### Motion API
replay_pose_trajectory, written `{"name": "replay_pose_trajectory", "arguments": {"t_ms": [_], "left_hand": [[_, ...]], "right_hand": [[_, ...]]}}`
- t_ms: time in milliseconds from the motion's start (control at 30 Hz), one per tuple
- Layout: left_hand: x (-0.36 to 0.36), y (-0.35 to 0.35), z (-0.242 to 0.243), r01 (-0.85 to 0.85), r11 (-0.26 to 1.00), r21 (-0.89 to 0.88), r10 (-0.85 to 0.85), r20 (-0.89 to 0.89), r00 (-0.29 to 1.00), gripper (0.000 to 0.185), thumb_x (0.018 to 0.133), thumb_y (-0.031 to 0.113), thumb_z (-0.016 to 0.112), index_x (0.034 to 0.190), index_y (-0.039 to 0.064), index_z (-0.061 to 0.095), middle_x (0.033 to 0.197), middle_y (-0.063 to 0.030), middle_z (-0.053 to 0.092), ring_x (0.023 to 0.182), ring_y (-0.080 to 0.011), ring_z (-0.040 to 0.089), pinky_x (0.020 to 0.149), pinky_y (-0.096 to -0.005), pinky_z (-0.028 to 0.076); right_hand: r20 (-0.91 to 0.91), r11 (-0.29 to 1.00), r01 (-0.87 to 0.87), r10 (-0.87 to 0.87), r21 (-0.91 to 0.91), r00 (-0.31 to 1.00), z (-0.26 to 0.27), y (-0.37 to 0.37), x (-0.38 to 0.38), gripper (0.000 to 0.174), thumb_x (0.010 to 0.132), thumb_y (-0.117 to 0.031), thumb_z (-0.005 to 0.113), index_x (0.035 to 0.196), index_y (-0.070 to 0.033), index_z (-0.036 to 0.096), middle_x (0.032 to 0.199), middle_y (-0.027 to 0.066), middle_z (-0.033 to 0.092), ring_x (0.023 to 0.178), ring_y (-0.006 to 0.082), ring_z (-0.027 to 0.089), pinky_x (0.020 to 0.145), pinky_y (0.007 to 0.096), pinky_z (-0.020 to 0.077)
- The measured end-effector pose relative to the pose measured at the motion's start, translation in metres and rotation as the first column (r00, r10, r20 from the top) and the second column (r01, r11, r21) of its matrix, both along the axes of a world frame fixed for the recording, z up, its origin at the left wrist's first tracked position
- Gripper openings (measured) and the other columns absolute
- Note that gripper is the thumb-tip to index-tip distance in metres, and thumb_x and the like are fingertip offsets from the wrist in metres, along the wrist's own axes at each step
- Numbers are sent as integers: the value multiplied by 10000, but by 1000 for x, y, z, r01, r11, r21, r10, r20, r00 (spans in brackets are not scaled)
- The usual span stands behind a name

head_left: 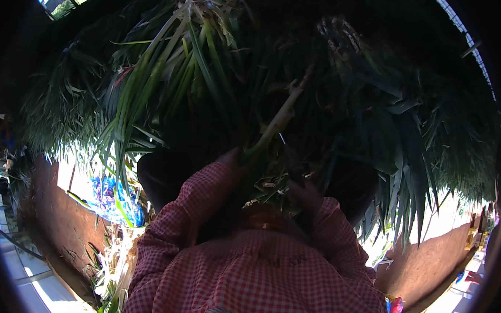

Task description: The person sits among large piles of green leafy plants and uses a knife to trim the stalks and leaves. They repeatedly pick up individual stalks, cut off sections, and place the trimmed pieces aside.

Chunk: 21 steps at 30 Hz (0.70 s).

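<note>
My left hand (232, 159) grips a leafy plant at the foot of its pale stem (282, 116); the stem slants up and right, away from me. Dark shade blurs my right hand (305, 193), which is closed around a dark-handled tool. A thin bright blade edge (282, 138) shows beside the stem, seemingly the tip of that tool. Cut leaf pieces (270, 185) lie between my hands. Beyond them a bundle of long green leafy stalks (166, 64) lies with its pale root ends pointing away.
Heaped long-leaved plants (453, 123) spread across the far side and both flanks. At left are a blue plastic bag (116, 201) and pale leaf scraps (116, 264) on the ground. Low reddish-brown walls or ledges (67, 215) stand at both sides, with light tiles (51, 290) beyond.
</note>
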<state>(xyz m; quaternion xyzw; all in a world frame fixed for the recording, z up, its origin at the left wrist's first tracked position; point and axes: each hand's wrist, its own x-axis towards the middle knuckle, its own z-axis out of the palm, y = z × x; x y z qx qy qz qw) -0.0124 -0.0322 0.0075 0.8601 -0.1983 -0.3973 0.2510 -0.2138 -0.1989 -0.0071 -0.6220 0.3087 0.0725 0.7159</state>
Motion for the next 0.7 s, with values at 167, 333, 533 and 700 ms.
{"name": "replay_pose_trajectory", "arguments": {"t_ms": [167, 333, 533, 700], "left_hand": [[29, 7, -98, -222, 899, -378, 55, -404, 913, 562, 699, 242, 719, 1168, 21, 500, 1063, -120, 586, 960, -201, 563, 811, -339, 475], [15, -12, -76, -163, 895, -416, 33, -302, 953, 569, 725, 216, 698, 1207, 23, 466, 1074, -128, 578, 968, -177, 552, 807, -339, 477], [0, 21, 4, 59, 991, -119, -53, 52, 997, 683, 687, 152, 749, 1257, -5, 407, 1106, -118, 564, 981, -198, 555, 829, -342, 469], [-1, 62, -74, -305, 892, -335, 120, -474, 872, 864, 641, 220, 790, 1311, -40, 310, 1148, -131, 535, 1049, -223, 520, 893, -350, 427]], "right_hand": [[141, 1000, 30, -28, -10, 990, 7, 41, -13, 214, 840, -202, 561, 998, -80, 482, 679, -3, 485, 536, 94, 460, 469, 246, 393], [-81, 961, 274, -271, 32, 959, 13, -50, 92, 257, 814, -278, 608, 900, -78, 470, 650, 16, 494, 485, 128, 477, 427, 292, 411], [-50, 916, 363, -359, 174, 932, 24, -116, 140, 293, 813, -310, 609, 910, -71, 470, 635, 24, 483, 482, 130, 477, 417, 294, 414], [157, 991, 67, -49, -113, 986, 26, -15, 52, 243, 825, -265, 590, 939, -80, 481, 671, 27, 485, 471, 130, 458, 411, 287, 375]]}}
